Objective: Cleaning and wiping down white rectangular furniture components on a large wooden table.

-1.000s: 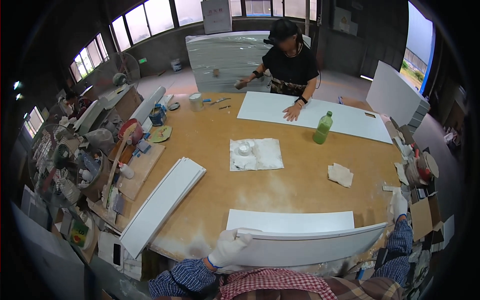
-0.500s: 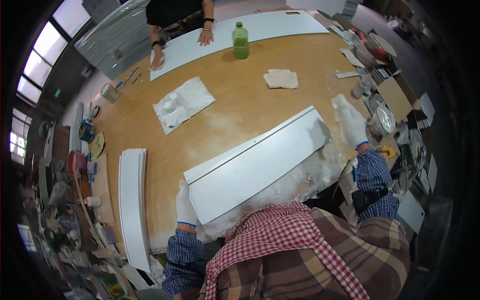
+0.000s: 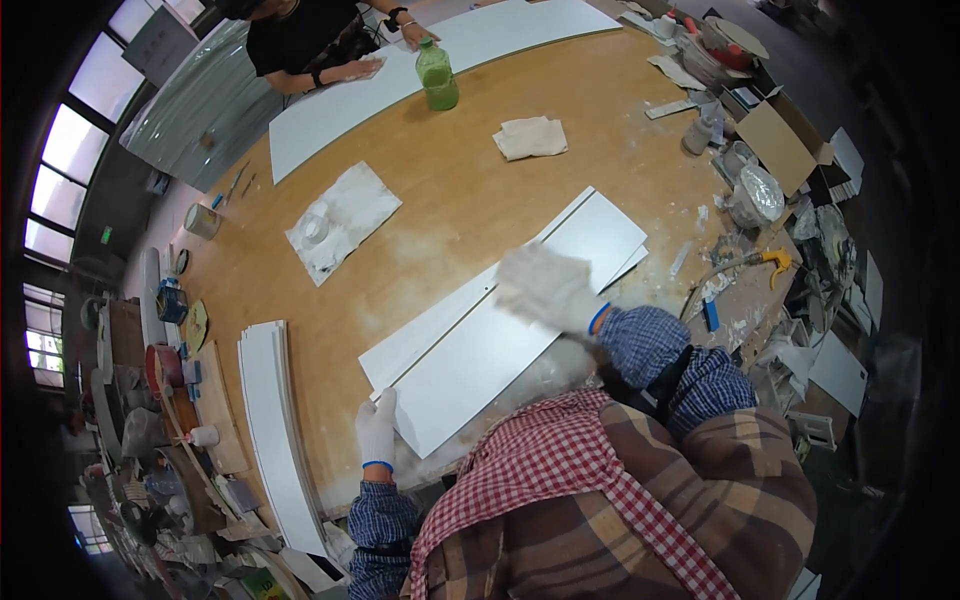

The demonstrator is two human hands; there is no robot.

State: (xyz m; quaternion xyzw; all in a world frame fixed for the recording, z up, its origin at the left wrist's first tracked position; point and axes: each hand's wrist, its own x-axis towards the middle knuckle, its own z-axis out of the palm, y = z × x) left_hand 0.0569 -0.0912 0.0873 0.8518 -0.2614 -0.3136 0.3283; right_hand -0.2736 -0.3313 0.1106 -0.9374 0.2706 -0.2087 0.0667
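A long white board (image 3: 500,345) with a dark groove lies aslant before me, over another white board (image 3: 420,333) that shows along its far side. My left hand (image 3: 376,430), in a white knitted glove, grips the upper board's near left end. Across the middle of that board lies my gloved right hand (image 3: 550,290), smeared by motion. Its fingers are too blurred to read, and anything under the palm is hidden. To the left rests a stack of narrow white boards (image 3: 270,420).
Across the wooden table (image 3: 450,200), a person (image 3: 310,45) has both hands at a long white panel (image 3: 350,105). Nearby stand a green bottle (image 3: 437,78), a folded cloth (image 3: 530,138) and a white cloth (image 3: 350,215) bearing a small container. A yellow-handled tool (image 3: 775,262) and clutter line the right side.
My right hand has swept left from beyond the board's right end onto its middle. The upper board has shifted slightly, exposing more of the lower one. The other person's hands have moved along the panel.
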